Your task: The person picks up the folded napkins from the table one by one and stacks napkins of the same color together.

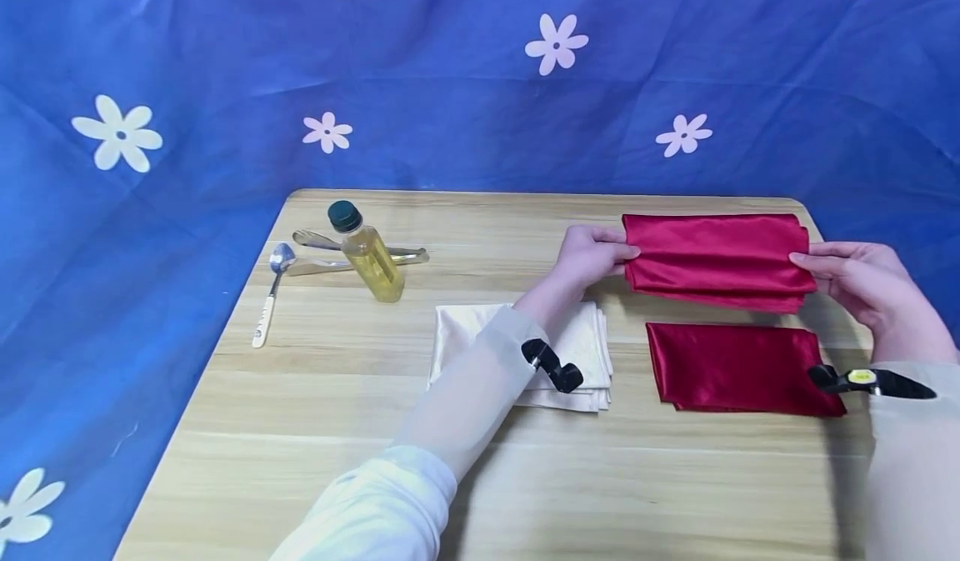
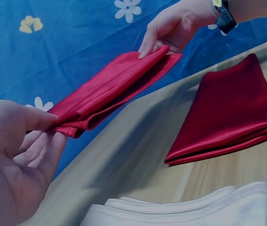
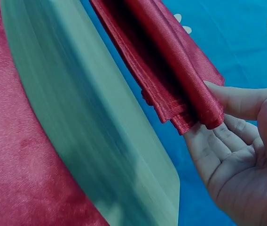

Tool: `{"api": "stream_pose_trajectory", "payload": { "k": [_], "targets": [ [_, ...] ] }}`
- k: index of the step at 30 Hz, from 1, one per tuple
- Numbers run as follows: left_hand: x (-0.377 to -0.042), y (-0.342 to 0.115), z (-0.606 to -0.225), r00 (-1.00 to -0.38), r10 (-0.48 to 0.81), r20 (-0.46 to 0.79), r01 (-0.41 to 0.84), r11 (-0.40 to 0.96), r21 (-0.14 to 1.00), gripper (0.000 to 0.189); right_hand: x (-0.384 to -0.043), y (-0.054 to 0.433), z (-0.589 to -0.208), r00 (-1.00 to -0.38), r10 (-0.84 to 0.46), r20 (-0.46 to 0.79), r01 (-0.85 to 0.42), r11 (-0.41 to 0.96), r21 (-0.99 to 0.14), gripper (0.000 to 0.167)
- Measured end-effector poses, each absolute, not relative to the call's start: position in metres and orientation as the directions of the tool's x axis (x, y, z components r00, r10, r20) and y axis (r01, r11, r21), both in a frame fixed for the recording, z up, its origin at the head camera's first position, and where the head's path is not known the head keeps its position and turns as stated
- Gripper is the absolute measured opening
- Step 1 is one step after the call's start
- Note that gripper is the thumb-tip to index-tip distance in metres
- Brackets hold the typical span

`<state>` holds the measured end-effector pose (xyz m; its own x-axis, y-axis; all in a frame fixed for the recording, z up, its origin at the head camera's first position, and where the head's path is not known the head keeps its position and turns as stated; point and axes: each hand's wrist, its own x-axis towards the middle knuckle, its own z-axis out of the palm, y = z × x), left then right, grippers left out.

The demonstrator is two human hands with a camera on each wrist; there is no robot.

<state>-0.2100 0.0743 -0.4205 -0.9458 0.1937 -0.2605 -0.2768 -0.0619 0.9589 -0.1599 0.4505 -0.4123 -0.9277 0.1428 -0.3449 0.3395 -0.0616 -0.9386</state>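
red folded cloth [image 1: 716, 261]: glossy, layered, held up off the far right part of the wooden table [image 1: 315, 428], just beyond a second red cloth.
long axis: runs left to right, roughly in line with the table's far edge; one short end points to each hand.
left hand [image 1: 588, 254]: pinches the left end, thumb above, fingers beneath, the grip narrow.
right hand [image 1: 870, 282]: pinches the right end likewise, thumb on top, fingers below.
second red cloth [image 1: 738, 369]: lies folded flat on the wood, nearer the person, its long axis also left to right.
white cloth [image 1: 581, 336]: rests folded to the left of the second, partly hidden beneath the left forearm.
far left: a green-capped bottle [image 1: 372, 265] of yellow liquid stands before a metal utensil [image 1: 318, 267], a white-handled spoon [image 1: 266, 307] near both.
backdrop [image 1: 480, 127]: blue fabric with pale flowers.
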Motion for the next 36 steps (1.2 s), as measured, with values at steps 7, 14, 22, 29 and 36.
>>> {"api": "stream_pose_trajectory", "payload": {
  "k": [7,14,22,29,36],
  "targets": [
    [-0.199,0.074,-0.423,-0.935,0.221,-0.277,-0.296,-0.06,0.953,0.022,-0.142,0.455,-0.413,-0.924,0.165,-0.345,0.351,0.005,-0.936,0.011],
    [-0.19,0.075,-0.426,-0.929,0.25,-0.274,-0.308,-0.109,0.945,0.023,-0.131,0.46,-0.418,-0.931,0.15,-0.332,0.326,-0.065,-0.943,0.012],
    [-0.183,0.074,-0.433,-0.924,0.247,-0.292,-0.333,-0.143,0.932,0.025,-0.12,0.459,-0.423,-0.931,0.157,-0.331,0.329,-0.035,-0.944,0.012],
    [-0.176,0.075,-0.436,-0.925,0.236,-0.298,-0.34,-0.166,0.926,0.022,-0.118,0.457,-0.427,-0.929,0.154,-0.336,0.326,-0.083,-0.942,0.013],
    [-0.168,0.077,-0.44,-0.922,0.232,-0.311,-0.356,-0.184,0.916,0.021,-0.112,0.46,-0.429,-0.923,0.15,-0.354,0.348,-0.067,-0.935,0.015]
  ]
}}
